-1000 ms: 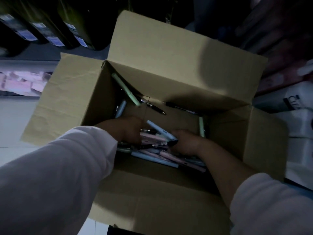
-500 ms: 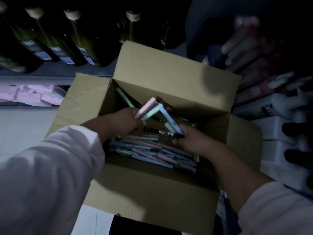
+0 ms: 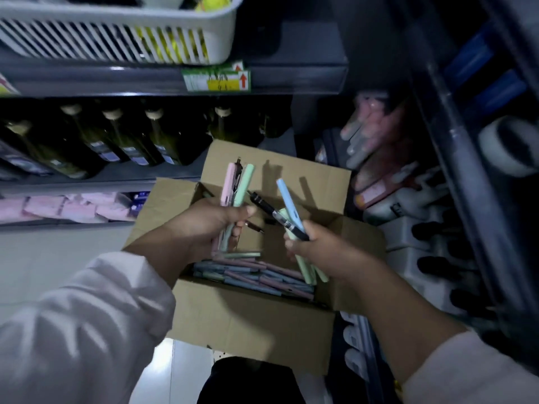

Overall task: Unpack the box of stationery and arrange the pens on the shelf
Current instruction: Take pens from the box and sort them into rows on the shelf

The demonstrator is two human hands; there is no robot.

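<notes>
An open cardboard box [image 3: 250, 325] sits on the floor below me. Several pastel pens [image 3: 256, 277] in pink, blue and green lie in its bottom. My left hand [image 3: 204, 225] is raised above the box and grips a bunch of pens [image 3: 236, 185], pink and green ones standing upright. My right hand [image 3: 318, 249] is beside it, closed on a second bunch of pens [image 3: 287, 205] with a light blue pen, green pens and a black pen slanting left. White sleeves cover both my arms.
A grey shelf edge [image 3: 291, 77] with a green and yellow price label [image 3: 217, 80] runs above. A white slatted basket [image 3: 116, 33] stands on it. Dark glass bottles [image 3: 122, 138] fill the shelf below. Pink packets [image 3: 67, 207] lie lower left. White containers [image 3: 414, 228] crowd the right.
Both hands have lifted out of the box, each with a bunch of pens. The view has tilted up, and the upper shelf and basket now show.
</notes>
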